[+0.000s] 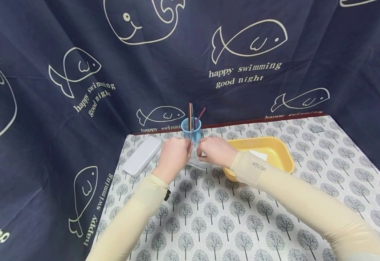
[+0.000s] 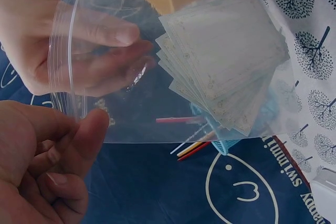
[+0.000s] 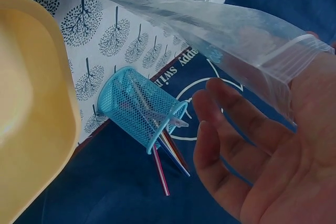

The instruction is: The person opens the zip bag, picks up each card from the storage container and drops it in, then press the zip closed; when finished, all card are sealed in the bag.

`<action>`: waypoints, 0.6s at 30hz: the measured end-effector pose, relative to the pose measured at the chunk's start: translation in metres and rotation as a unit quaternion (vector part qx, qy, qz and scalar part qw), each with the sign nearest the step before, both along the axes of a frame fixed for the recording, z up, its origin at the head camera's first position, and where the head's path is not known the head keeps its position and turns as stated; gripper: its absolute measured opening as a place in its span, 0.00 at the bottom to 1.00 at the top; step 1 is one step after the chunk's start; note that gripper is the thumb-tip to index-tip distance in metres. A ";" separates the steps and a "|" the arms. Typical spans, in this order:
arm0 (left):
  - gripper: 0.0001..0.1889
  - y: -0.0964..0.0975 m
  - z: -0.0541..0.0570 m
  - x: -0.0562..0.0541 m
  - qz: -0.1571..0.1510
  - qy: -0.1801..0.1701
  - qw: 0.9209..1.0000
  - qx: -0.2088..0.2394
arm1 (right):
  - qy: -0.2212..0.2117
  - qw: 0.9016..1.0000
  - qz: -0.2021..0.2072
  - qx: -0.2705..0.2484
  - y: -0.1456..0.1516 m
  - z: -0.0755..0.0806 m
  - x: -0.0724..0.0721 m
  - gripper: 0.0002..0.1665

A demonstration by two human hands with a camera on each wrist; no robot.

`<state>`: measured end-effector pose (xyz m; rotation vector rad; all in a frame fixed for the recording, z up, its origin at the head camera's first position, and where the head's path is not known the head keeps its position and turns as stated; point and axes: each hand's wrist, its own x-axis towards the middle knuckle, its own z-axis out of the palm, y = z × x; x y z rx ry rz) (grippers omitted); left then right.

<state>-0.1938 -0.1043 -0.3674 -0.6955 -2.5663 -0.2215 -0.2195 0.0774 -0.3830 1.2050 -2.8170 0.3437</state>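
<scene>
A clear zip-top plastic bag point(image 2: 157, 114) hangs between the hands, holding a fanned stack of pale square cards point(image 2: 226, 51) with patterned edges. My left hand point(image 2: 47, 156) pinches the bag's zip edge at one corner between thumb and finger. Close beside the bag, my right hand point(image 3: 268, 166) has loosely bent fingers with nothing visible between them; in the left wrist view it shows through the clear plastic. In the head view, the left hand point(image 1: 176, 154) and right hand point(image 1: 217, 150) are close together over the tablecloth.
Behind the hands stands a blue mesh cup point(image 3: 131, 103) with several pens and pencils. To the right is a yellow tray point(image 1: 284, 156) with a white item point(image 1: 258, 155) in it. A white case point(image 1: 143, 156) lies left; a small grey object point(image 1: 317, 129) lies at the back right.
</scene>
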 end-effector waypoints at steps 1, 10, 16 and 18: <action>0.11 0.000 0.000 0.000 0.000 -0.002 1.000 0.000 | -0.001 1.000 0.004 -0.002 0.001 0.001 0.000 0.03; 0.10 -0.005 0.001 0.000 0.004 -0.006 1.000 -0.004 | 0.014 0.998 0.029 -0.048 0.009 0.010 0.005 0.03; 0.09 -0.006 0.001 0.000 0.007 0.001 1.000 -0.004 | 0.050 0.995 0.030 -0.085 0.017 0.019 0.010 0.03; 0.09 -0.006 0.001 0.000 0.004 0.002 1.000 -0.002 | 0.051 0.993 0.027 -0.103 0.021 0.022 0.012 0.04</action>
